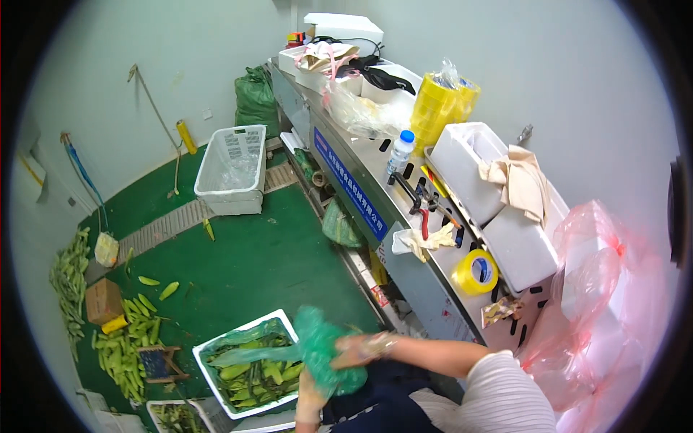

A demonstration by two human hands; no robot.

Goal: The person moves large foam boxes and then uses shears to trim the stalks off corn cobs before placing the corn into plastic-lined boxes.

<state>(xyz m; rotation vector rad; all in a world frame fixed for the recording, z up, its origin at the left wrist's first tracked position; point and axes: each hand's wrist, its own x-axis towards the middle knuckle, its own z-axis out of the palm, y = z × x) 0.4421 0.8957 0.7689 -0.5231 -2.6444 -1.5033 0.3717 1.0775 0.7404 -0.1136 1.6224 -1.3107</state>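
Note:
A crumpled green plastic bag (315, 339) is bunched up between my hands, close to my body. My right hand (355, 351) grips its right side, with a clear wrap or cuff around the wrist. Lower down, my left hand (310, 395) holds the bag's underside; its fingertips are partly hidden by the film. Just left of my hands is a white foam box (200, 359) of green-husked corn ears (253, 375). A strip of green film stretches from the bag across the corn.
Corn ears (119, 353) lie heaped on the green floor at left, beside a folding stool (160, 363) and cardboard box (104, 301). A white crate (229, 195) stands farther off. The metal bench (462, 317) at right carries tape (475, 272), a bottle (401, 153) and foam boxes (516, 242).

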